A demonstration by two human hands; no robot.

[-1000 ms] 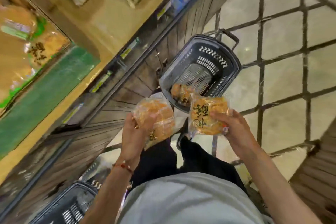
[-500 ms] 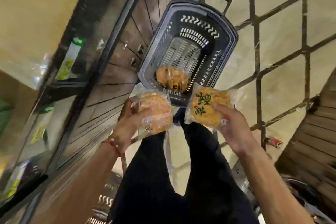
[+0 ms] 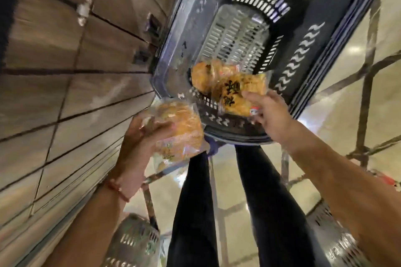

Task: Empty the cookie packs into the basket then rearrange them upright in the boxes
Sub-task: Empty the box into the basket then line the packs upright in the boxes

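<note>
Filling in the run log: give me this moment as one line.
left hand: grips left pack, outside basket | right hand: holds right pack over basket | basket: another pack inside | step: emptying

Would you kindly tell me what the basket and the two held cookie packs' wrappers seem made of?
Basket: probably moulded plastic, dark, faintly glossy; slotted walls and floor suggest it. Wrappers of the left-hand pack and right-hand pack: seemingly thin clear film, shiny; crinkles, glints, cookies showing through.

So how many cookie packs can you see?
3. The first pack is in the left hand, beside the basket. The second pack is in the right hand, over the basket. The third pack lies inside; more may hide beneath it.
</note>
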